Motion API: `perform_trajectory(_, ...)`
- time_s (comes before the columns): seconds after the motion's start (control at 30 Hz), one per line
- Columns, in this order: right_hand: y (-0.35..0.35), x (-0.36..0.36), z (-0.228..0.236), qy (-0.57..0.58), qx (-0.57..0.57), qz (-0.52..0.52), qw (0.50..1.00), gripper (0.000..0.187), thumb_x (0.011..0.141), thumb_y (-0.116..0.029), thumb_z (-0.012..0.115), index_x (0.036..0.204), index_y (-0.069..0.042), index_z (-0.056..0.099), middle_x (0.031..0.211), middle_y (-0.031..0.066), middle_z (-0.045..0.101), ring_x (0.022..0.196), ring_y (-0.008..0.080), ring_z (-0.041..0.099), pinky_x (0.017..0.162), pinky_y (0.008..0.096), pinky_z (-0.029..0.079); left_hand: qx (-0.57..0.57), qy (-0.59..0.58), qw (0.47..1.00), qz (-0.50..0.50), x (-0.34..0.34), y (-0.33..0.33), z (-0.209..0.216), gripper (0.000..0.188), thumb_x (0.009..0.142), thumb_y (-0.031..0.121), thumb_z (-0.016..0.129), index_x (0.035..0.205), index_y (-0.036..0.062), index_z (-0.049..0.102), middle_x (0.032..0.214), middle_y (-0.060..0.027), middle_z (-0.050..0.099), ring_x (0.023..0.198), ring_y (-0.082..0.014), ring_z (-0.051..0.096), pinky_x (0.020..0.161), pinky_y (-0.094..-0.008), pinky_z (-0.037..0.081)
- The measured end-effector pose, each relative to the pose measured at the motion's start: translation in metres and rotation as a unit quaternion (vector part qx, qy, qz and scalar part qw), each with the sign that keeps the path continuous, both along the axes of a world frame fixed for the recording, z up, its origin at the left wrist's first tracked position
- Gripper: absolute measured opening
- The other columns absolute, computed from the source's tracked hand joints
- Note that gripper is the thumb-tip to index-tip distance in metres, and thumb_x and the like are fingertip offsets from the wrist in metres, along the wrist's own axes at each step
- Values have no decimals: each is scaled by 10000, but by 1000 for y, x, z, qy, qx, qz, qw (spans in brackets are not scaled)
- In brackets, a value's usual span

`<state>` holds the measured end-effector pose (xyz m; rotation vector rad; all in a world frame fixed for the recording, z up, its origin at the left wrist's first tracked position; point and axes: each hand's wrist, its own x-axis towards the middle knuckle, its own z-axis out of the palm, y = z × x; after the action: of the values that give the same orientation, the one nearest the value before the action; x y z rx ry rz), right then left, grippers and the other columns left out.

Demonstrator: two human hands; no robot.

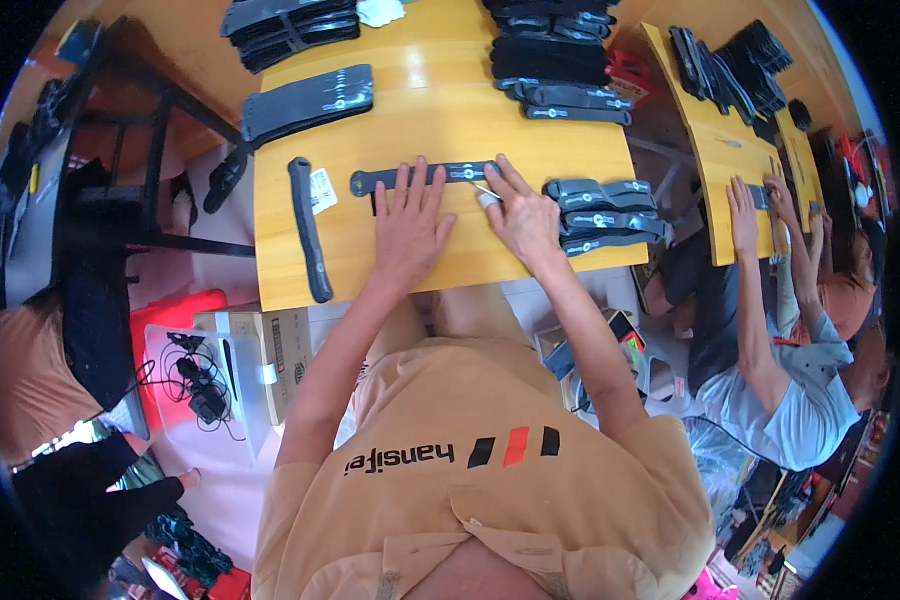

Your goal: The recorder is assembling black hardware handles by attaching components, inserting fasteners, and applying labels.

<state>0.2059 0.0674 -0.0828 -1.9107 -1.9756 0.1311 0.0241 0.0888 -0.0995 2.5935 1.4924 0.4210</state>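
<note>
A dark grey strap (372, 181) with a rounded, holed end lies crosswise on the yellow table in front of me. My left hand (412, 222) rests on it with the fingers spread flat. At the strap's right end, fingers of my right hand (527, 220) press near a pale printed mark. A thin, pale, pointed tool (484, 188) sticks out from this hand toward the strap; its exact kind is too small to tell. Something white wraps one right finger. Left of my hands lie another dark strap (309, 235) and a white label (322, 191).
Stacked grey straps (606, 217) sit close to my right hand. More strap bundles (310, 103) and black piles (550, 62) stand farther back on the table (430, 125). A clear bin (210, 390) with cables is at lower left. Other people work at a table (710, 190) on the right.
</note>
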Motion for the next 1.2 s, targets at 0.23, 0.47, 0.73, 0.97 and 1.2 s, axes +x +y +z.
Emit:
perform_trajectory(0.23,1,1,-4,-13,62,-17,998,388,794,-249,554,1103,-14,569,1232,116,516,733,304,644,644,390,528,10,-49,998,36,-6,-5,0,683,847,402,484,1367,23,256,1437,-167,197,1335,-297,173,1058,-496,140)
perform_trajectory(0.47,0,5,-3,10,50,-17,999,379,792,-230,560,1102,-12,567,1235,130,509,815,323,627,693,388,519,54,-120,974,187,-62,-20,36,637,800,351,574,1264,-27,355,1338,-215,329,1232,-345,321,984,-445,292)
perform_trajectory(0.73,-29,-18,43,158,140,19,977,334,791,-90,559,1114,-5,552,971,191,577,800,338,592,665,381,493,-79,-87,929,350,-140,-17,11,356,764,196,606,1017,-26,490,754,-134,579,649,-301,566,632,-384,462)
perform_trajectory(0.97,-76,-96,53,472,-83,101,872,362,822,-36,537,1179,-14,482,773,28,554,693,89,517,590,224,425,-167,-616,726,255,-88,-46,53,162,787,122,564,892,42,470,675,-32,557,535,-66,446,474,-206,357)
perform_trajectory(1.2,-79,-117,54,609,-111,69,782,192,809,-73,572,987,-61,500,712,53,562,543,87,504,455,208,372,-247,-696,629,244,-50,-79,73,145,853,138,534,935,41,464,767,-28,588,592,-55,495,508,-177,384)
